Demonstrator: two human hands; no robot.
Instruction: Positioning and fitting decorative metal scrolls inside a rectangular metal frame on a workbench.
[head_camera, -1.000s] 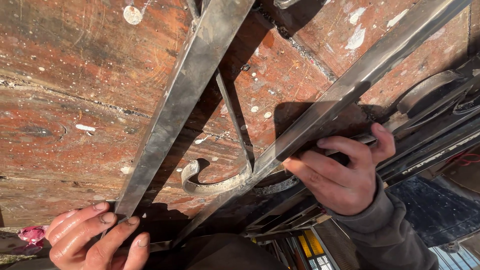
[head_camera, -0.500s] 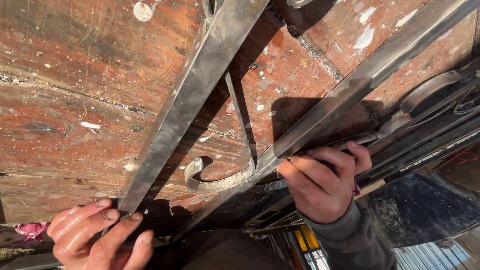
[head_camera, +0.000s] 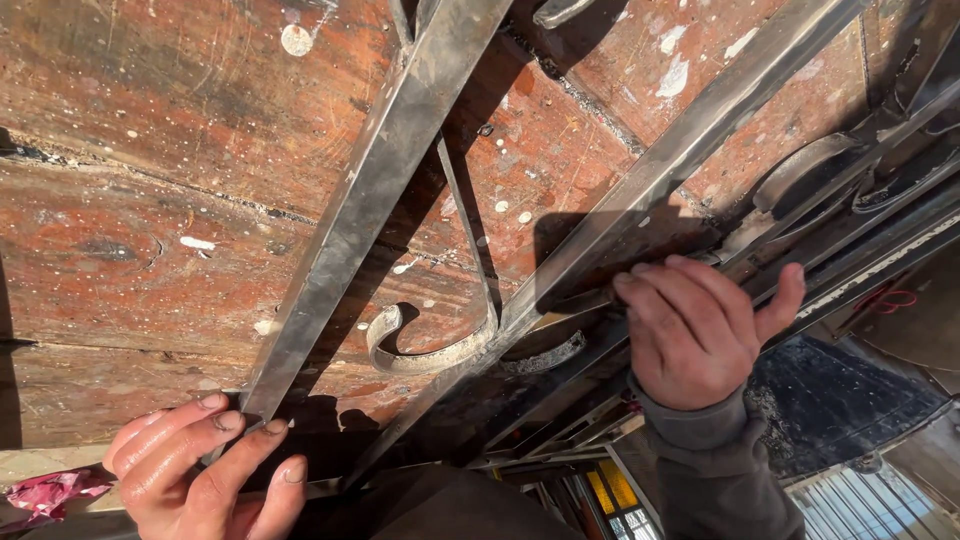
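A metal frame of flat steel bars lies on a worn reddish wooden surface (head_camera: 150, 200). My left hand (head_camera: 205, 465) rests with its fingers on the near end of the left bar (head_camera: 370, 200). My right hand (head_camera: 700, 325) grips the right bar (head_camera: 680, 150) from above, fingers curled over its edge. Between the two bars a thin rod ends in a curled metal scroll (head_camera: 430, 350).
More stacked steel bars and curved scroll pieces (head_camera: 860, 190) lie at the right. A crumpled pink scrap (head_camera: 50, 492) sits at the lower left. A dark mat (head_camera: 830, 400) and yellow-striped items (head_camera: 610, 495) are below the surface's edge.
My right hand has shifted along the right bar and turned, its fingers now curled over the bar. The left hand has stayed on the left bar's end.
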